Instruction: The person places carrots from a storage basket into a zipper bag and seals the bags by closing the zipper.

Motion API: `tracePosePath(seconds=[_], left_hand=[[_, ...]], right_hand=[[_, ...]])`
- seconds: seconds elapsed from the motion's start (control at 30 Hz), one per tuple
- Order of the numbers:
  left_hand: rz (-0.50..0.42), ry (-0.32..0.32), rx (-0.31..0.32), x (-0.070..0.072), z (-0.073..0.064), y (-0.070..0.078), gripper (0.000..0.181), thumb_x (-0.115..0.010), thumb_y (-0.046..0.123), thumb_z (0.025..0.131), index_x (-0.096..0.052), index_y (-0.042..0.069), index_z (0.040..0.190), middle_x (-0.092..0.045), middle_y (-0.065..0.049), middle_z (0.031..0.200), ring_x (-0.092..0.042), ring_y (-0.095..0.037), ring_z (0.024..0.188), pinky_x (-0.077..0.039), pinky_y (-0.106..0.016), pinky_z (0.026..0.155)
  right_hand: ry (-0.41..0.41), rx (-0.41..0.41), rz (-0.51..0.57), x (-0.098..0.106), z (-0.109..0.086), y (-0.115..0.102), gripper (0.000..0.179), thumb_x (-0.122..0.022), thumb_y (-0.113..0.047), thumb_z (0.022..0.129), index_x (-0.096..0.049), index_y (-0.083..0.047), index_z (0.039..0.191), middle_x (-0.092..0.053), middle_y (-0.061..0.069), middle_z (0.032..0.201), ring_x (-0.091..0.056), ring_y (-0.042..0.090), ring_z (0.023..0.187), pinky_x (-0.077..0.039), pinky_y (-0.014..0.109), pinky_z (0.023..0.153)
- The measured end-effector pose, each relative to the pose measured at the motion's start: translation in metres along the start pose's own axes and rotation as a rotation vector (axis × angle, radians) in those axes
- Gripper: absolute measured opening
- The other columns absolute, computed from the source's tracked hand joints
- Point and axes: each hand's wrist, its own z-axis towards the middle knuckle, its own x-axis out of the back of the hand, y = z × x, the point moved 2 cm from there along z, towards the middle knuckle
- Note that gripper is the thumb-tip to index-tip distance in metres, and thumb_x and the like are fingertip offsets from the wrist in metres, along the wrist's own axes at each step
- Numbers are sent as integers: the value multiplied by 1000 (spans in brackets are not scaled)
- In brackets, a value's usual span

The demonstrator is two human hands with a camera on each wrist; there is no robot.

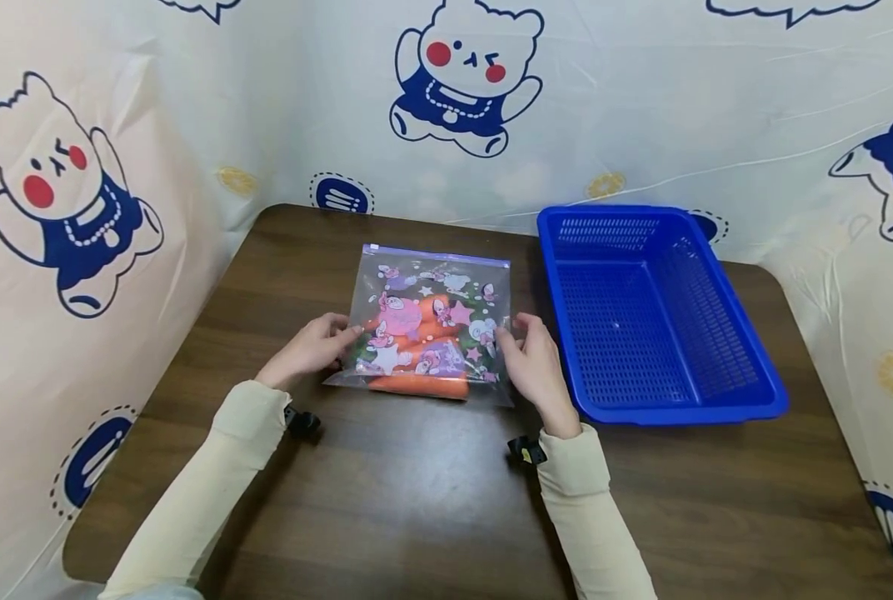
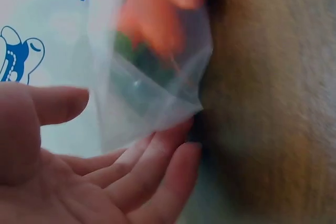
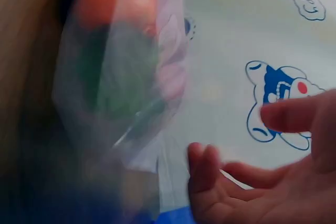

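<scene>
A clear zip bag [image 1: 431, 329] printed with pink and purple cartoon figures lies on the table, its purple slider strip at the far edge. Inside are several orange carrots [image 1: 419, 384] with green parts beside them. My left hand [image 1: 314, 346] is at the bag's left edge; in the left wrist view its fingers [image 2: 142, 174] reach under a bag corner while the thumb stands apart from the plastic. Along the right edge is my right hand [image 1: 531, 360], its thumb and fingers spread with a gap in the right wrist view, beside the bag's plastic [image 3: 123, 82].
A blue plastic basket [image 1: 559, 333] with slotted walls stands right of the bag, close to my right hand. The brown wooden table [image 1: 416, 500] has a printed cloth [image 1: 304, 100] hanging behind it and at both sides.
</scene>
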Motion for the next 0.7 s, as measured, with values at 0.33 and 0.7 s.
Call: tracePosePath(seconds=[0.33,0.7], left_hand=[[28,-64,-12,-4,2,-6,34,-47,24,101,-61,-6,112,-63,-13,87,-56,-16,67,-49,-28,59],[56,25,-33,-13,13,-1,25,-50,20,100,-63,-2,101,-57,-6,72,-50,-14,59,-45,-28,53]], right_hand=[[-135,-23,-198,-4,-8,24,52,-59,-22,93,-44,9,132,-58,24,118,-55,36,110,-45,48,96],[-67,-29,-213,-13,-13,24,47,-55,-2,89,-43,1,134,-44,27,133,-49,37,120,-41,48,103]])
